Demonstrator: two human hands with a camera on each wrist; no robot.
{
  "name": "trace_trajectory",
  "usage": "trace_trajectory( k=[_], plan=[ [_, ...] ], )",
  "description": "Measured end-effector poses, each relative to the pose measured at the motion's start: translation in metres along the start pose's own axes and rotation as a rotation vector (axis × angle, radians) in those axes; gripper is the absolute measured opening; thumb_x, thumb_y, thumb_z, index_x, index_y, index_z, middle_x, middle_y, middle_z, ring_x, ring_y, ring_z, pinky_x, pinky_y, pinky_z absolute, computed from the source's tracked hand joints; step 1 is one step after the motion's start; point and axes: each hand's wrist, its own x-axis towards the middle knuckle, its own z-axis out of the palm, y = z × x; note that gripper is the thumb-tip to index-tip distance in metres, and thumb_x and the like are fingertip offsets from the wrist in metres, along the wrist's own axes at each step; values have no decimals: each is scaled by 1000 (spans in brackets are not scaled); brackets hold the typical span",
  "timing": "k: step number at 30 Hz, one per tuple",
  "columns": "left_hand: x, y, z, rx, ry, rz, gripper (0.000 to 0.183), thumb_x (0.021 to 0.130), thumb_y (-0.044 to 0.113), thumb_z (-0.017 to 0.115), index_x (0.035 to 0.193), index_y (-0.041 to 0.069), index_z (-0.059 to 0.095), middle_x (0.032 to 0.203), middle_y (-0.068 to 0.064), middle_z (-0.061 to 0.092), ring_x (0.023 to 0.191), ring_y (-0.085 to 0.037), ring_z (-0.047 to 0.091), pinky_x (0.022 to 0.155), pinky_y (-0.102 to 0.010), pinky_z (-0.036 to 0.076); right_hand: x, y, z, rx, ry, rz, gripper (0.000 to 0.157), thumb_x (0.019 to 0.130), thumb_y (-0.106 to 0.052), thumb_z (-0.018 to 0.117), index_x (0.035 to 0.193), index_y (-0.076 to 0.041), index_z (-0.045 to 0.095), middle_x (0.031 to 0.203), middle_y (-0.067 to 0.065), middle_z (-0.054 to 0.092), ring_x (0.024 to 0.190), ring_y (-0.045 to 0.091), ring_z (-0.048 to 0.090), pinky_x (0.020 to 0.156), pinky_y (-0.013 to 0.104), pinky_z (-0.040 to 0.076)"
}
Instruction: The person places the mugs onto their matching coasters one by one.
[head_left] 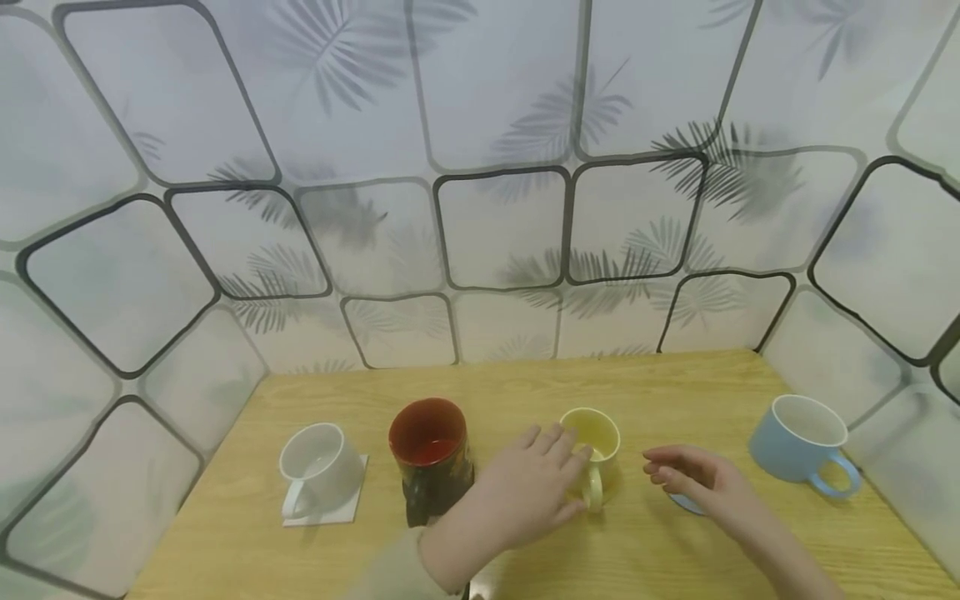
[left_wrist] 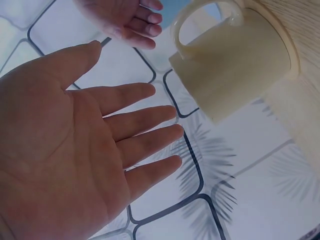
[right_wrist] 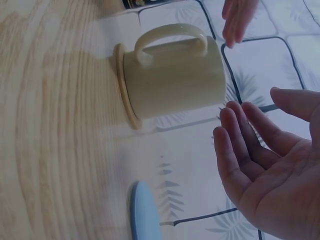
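The left hand [head_left: 528,483] is spread with straight fingers, palm bare in the left wrist view, and overlaps the left side of the yellow mug [head_left: 607,454] in the head view. In the left wrist view its fingertips stand apart from the mug. That mug sits upright on a thin round coaster [right_wrist: 121,87], its handle toward the person. To the right of it, the right hand [head_left: 708,483] hovers with loosely bent fingers and an empty palm, over a light blue coaster [head_left: 686,503] that it partly hides.
A white mug [head_left: 322,471] stands on a white square coaster [head_left: 341,510] at the left. Between it and the left hand is a dark mug [head_left: 442,483] with a red inside. A blue mug [head_left: 787,446] stands at the right, near the patterned wall [head_left: 862,358]. Everything rests on a wooden table [head_left: 517,379].
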Motion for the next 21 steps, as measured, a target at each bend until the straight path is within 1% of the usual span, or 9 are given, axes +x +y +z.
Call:
trace_trajectory(
  k=[1,3,6,8,10,13,16,18,21],
  plan=[
    [1,1,0,6,4,4,62,109,61,45,160,25,48,166,2,48,155,-18,45,129,-37,40,0,2,-2,5,5,-15,30,109,-2,55,134,13,61,116,-27,72,105,-5,70,86,17,62],
    [2,3,0,23,16,13,62,108,61,46,159,26,48,164,3,50,154,-17,46,129,-37,40,-2,5,-5,13,16,-49,28,108,2,54,133,5,66,117,-27,73,104,-5,71,85,17,62],
    [3,7,0,53,37,27,63,108,62,45,159,25,50,163,4,51,153,-17,47,129,-36,40,-4,9,-11,20,31,-88,35,106,6,53,131,-12,70,118,-26,73,104,-4,71,85,15,62],
    [4,9,0,64,47,35,63,108,63,44,159,25,50,164,4,51,153,-17,47,129,-36,40,-6,10,-14,30,38,-103,42,106,7,52,131,-20,71,120,-26,73,104,-4,71,85,15,61],
    [5,12,1,63,52,46,64,108,64,44,159,26,49,164,4,50,154,-17,46,129,-36,39,-7,11,-17,28,48,-120,43,105,9,52,132,-19,71,119,-24,74,104,-4,71,85,15,61],
    [8,15,0,47,65,65,63,107,63,45,159,26,49,164,5,50,155,-17,45,129,-36,40,-11,10,-20,11,76,-113,40,106,9,51,132,-15,71,117,-23,75,102,-3,72,84,15,61],
    [12,19,1,30,81,84,63,107,63,47,158,26,50,162,6,52,155,-16,45,129,-36,40,-14,9,-24,-20,102,-71,39,108,5,51,132,-18,71,115,-23,76,102,-3,73,83,14,60],
    [15,21,2,23,77,95,63,107,63,46,158,26,49,162,7,51,155,-16,44,130,-35,38,-16,8,-26,-39,115,-46,38,109,2,50,132,-19,70,114,-24,76,102,-2,73,83,14,60],
    [19,24,3,23,63,113,63,108,64,42,160,27,47,165,6,48,157,-16,42,131,-34,35,-17,8,-31,-43,129,-28,36,109,2,50,133,-16,70,114,-23,76,102,-2,73,83,15,61]
  ],
)
